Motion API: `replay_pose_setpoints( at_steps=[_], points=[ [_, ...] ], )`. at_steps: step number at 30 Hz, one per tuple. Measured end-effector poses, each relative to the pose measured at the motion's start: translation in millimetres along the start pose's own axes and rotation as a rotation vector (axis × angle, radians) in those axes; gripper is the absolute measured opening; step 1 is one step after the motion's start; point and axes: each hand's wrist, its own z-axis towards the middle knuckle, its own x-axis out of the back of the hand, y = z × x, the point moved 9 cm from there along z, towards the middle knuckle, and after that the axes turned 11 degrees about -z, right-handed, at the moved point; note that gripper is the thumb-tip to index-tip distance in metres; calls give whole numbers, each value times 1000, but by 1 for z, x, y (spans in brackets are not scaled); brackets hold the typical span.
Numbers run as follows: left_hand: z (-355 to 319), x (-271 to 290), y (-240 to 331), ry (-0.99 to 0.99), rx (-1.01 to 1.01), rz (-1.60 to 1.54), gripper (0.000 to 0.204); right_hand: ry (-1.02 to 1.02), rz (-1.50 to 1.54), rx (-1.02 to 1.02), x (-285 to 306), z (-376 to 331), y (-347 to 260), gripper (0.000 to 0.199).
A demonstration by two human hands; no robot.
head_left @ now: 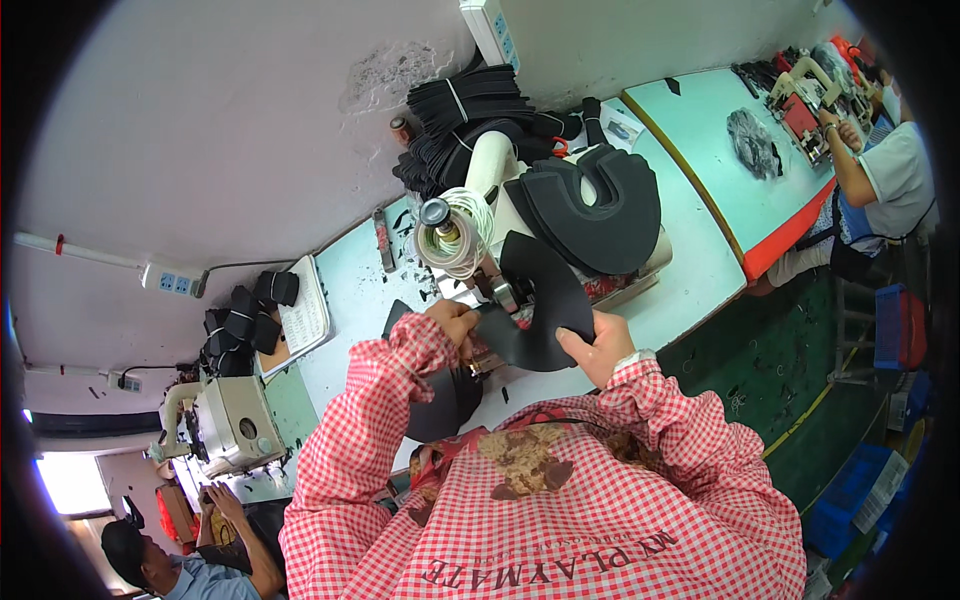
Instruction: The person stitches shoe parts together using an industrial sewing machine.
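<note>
A curved, U-shaped black foam piece [545, 310] lies against the working head of a cream machine [493, 165] in front of me. My right hand [598, 348] pinches its right edge, thumb on top. At its left end, my left hand [455, 325] is closed on the foam next to the machine's metal foot [505, 295]; its fingertips are partly hidden. Stacked on the machine bed, more U-shaped black foam pieces [590, 205] sit just beyond. Below my left forearm, another black piece [447, 405] hangs at the table edge.
Tied bundles of black strips [460, 110] are piled behind the machine. To the left are a paper sheet [305, 300], black rolls [240, 315] and another machine [235, 425]. One person [190, 560] sits lower left, another [880, 170] works far right. Blue crates [850, 500] stand on the green floor.
</note>
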Motion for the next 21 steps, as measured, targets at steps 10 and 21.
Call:
replay_pose_setpoints(
  at_steps=[10,21],
  points=[
    [-16,65,-51,452,-57,718,41,635,-25,495,161,-11,-112,32],
    [-12,60,-96,547,-158,695,36,248,-891,523,84,37,-23,47]
  ],
)
